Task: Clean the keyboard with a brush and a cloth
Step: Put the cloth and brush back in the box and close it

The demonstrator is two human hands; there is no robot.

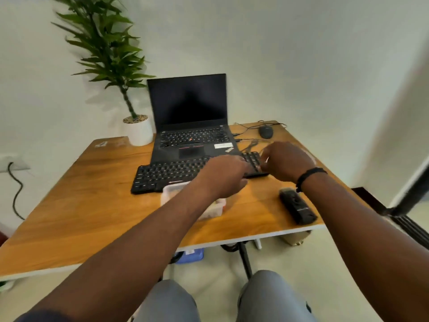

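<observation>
Both hands reach over the keyboard [185,170], lying crosswise: left hand [224,176] and right hand [286,161] meet at its right end, fingers curled, grips unclear

Both bare arms stretched forward, side by side. Left hand [224,176] palm down, fingers curled, thumb tucked beneath. Right hand [286,162] just beside it, knuckles up, fingers bent downward, a dark band round the wrist. Grip of either hand unclear through blur.
</observation>
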